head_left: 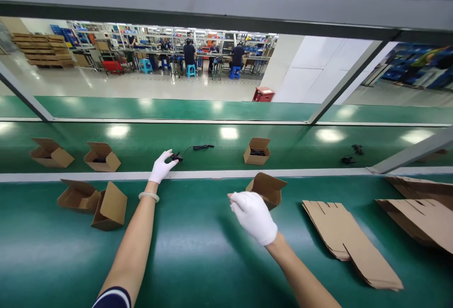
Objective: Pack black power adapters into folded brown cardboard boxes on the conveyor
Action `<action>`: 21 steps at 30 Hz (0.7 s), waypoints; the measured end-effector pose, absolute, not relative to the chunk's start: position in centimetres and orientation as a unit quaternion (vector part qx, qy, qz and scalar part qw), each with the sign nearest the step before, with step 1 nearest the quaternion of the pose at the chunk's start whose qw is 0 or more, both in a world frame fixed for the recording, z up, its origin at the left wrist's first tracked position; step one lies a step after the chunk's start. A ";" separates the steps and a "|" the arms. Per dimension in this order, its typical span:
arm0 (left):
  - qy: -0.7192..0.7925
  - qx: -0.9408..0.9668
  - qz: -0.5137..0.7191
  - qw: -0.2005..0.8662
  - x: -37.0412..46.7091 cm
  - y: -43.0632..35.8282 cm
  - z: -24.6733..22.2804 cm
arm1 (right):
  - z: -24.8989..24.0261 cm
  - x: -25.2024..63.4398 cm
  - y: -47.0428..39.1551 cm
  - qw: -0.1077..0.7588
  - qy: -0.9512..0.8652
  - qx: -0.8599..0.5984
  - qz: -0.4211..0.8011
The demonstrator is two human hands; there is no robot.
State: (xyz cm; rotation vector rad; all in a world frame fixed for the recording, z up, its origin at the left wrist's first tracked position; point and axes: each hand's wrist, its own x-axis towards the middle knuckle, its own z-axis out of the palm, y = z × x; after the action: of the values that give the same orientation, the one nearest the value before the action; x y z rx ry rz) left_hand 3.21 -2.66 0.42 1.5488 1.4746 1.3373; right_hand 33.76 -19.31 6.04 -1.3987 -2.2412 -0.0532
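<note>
My left hand [162, 166], in a white glove, reaches over the pale rail onto the far green belt. Its thumb and fingers close around a black power adapter [177, 157], whose cable [202, 147] trails right in a bundle. My right hand [254, 217], also gloved, hovers above the near green surface with fingers curled and pinched; nothing shows at their tips. Just behind it stands an open cardboard box [272, 189], partly hidden by the hand; whether they touch I cannot tell.
Two open boxes [111, 206] stand near left. On the belt are several open boxes [102, 162], one with black cable inside [257, 153], and another adapter [348, 159]. Flat cardboard [348, 237] lies right. Metal posts [412, 151] rise beside the rail; people sit at distant benches.
</note>
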 end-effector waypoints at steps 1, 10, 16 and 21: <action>0.505 0.550 0.570 0.343 4.2 -2.9 1.2 | 6.0 32.9 -18.9 0.237 -0.825 -0.513 -0.010; 0.131 0.363 0.712 0.587 13.1 -8.8 11.0 | 5.6 26.2 -14.9 0.228 -0.770 -0.571 0.171; 0.158 0.373 0.708 0.578 14.7 -12.5 13.0 | 4.8 24.8 -16.6 0.332 -0.677 -0.544 0.368; 0.248 0.427 0.665 0.560 15.3 -12.5 11.8 | 8.0 28.1 -17.3 0.513 -0.552 -0.510 0.415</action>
State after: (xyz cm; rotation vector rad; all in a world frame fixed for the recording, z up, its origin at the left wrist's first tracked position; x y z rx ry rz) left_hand 15.28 -12.48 11.76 1.0069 0.5857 1.5686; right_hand 28.08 -17.30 8.03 -1.2272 -1.3269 0.9981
